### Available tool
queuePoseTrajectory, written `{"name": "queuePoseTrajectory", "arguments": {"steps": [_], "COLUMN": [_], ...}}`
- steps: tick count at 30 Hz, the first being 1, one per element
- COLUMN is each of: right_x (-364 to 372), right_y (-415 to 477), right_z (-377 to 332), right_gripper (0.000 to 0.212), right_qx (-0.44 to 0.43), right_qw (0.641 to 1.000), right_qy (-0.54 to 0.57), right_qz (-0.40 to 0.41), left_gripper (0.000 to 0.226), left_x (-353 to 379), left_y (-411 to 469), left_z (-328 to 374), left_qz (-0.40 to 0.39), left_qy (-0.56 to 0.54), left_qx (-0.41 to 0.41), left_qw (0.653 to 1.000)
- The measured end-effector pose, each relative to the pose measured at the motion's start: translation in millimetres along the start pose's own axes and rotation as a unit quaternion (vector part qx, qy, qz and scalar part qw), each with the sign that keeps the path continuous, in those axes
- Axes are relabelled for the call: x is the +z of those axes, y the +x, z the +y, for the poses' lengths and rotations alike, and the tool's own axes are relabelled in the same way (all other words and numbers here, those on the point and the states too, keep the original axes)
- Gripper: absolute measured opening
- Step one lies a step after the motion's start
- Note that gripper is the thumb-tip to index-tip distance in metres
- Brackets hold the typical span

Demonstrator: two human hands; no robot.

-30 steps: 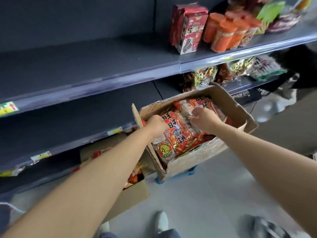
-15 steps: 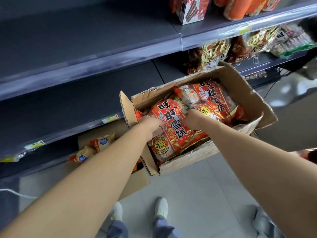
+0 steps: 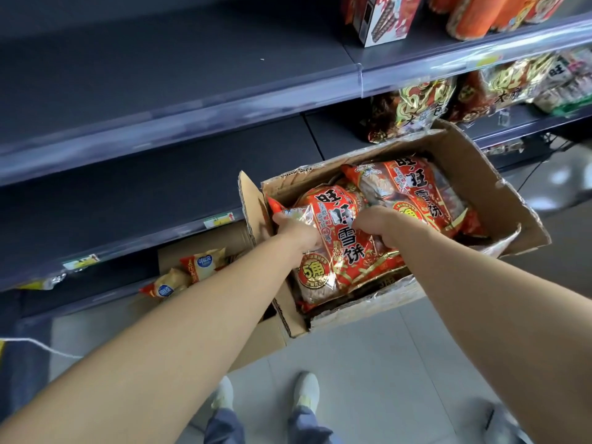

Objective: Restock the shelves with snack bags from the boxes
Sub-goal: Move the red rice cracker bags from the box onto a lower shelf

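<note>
An open cardboard box (image 3: 474, 168) stands raised in front of the shelves and holds large red snack bags. My left hand (image 3: 296, 230) grips the left edge of the nearest red bag (image 3: 346, 251). On the same bag's right side, my right hand (image 3: 381, 225) is closed on the wrapper. A second red bag (image 3: 419, 193) lies behind it in the box. The dark shelf (image 3: 160, 200) to the left of the box is bare.
A lower box (image 3: 256, 344) on the floor holds yellow snack bags (image 3: 189, 270). Gold and red bags (image 3: 419, 107) fill the shelf behind the box. Orange packs (image 3: 471, 14) and a carton (image 3: 381, 17) stand on the upper shelf. My feet (image 3: 304, 392) are on the grey floor.
Both hands have drawn back toward me onto the nearest red bag and closed on its two sides. The view has tilted downward.
</note>
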State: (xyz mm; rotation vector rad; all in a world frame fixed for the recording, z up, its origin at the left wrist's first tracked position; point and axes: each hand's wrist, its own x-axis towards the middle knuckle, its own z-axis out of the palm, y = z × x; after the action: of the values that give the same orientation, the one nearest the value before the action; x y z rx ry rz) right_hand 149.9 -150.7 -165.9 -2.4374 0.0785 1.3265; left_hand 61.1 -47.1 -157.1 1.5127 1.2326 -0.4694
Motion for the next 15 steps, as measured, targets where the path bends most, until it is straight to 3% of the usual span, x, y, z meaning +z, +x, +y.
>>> {"name": "queuePoseTrajectory", "arguments": {"steps": [4,6,9,12,15], "right_x": [1,-1,-4,-11,-16], "right_y": [1,-4,-17,-31,-53], "right_z": [4,7,10,17,16], "right_gripper": [0.048,0.048,0.033,0.014,0.026], "right_qx": [0.003,0.004,-0.020,-0.026,-0.062], "right_qw": [0.998,0.997,0.995,0.990,0.988], "right_qy": [0.060,0.075,0.094,0.139,0.144], "right_qz": [0.018,0.024,0.021,0.003,-0.010], "left_gripper": [0.076,0.056,0.029,0.025,0.021], "left_x": [-7,-8,-11,-19,-37], "left_y": [-5,-10,-26,-45,-65], "left_z": [6,9,12,17,21], "left_qz": [0.062,0.082,0.112,0.140,0.135], "left_qy": [0.028,0.068,0.122,0.139,0.162], "left_qx": [0.055,0.076,0.123,0.168,0.218], "left_qw": [0.996,0.991,0.978,0.966,0.953]}}
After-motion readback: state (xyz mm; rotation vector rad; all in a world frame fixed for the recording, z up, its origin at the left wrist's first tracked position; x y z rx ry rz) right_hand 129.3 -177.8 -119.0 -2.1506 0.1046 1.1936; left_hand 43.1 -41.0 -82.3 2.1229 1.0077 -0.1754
